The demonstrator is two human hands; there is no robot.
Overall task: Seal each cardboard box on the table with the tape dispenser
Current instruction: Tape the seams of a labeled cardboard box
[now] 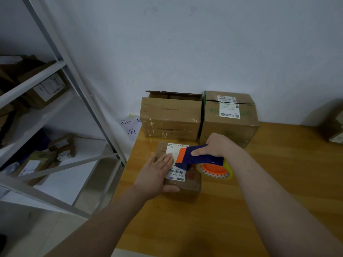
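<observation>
Left hand (156, 175) lies flat on the small box (185, 189); right hand (219, 145) grips the tape dispenser (200, 158) over it.

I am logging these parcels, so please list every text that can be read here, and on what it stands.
"159-159-A0", its end unclear: white label on the small box.
"NEW PA", then glare: front of the left rear box.
"临" and "放", handwritten: paper sheet on the wall.
Green "中", the rest faint: right rear box.
All other label print: too small or blurred to read.
</observation>
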